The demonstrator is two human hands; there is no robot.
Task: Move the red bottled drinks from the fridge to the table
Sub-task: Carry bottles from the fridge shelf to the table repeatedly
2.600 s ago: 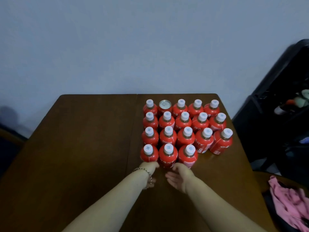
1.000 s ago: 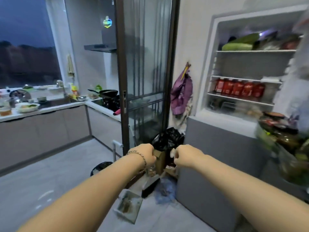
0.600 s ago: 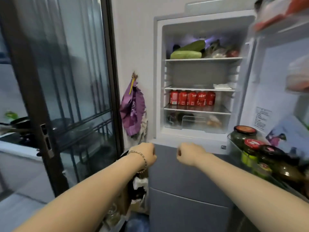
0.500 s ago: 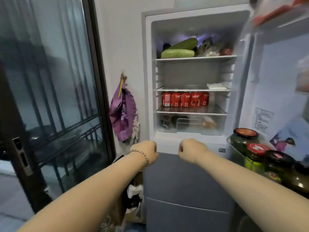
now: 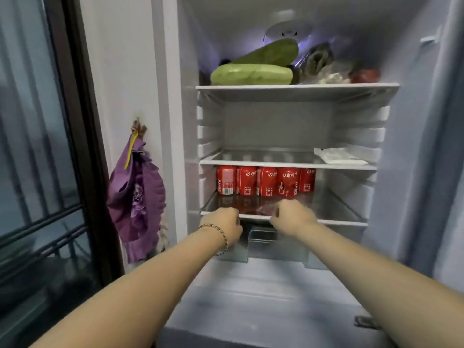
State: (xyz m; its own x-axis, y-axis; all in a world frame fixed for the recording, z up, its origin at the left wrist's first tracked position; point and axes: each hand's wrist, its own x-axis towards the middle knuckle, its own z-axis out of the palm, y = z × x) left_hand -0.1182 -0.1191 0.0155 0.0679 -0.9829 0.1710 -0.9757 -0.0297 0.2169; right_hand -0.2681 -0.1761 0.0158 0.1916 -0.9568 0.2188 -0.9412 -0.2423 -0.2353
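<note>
near 5 red bottles [image 5: 266, 183], both hands [image 5: 222, 222] [image 5: 292, 214] fisted.

This is a home. An open household fridge [image 5: 276, 124] fills the view from 12 to 3 o'clock. Its top shelf holds pale green gourds [image 5: 251, 74] and bagged food, and a lower shelf holds a row of red bottled drinks [image 5: 266, 183]. At 9 o'clock a purple cloth bag [image 5: 136, 194] hangs from a wall hook beside a dark-framed glass door [image 5: 37, 121].
</note>
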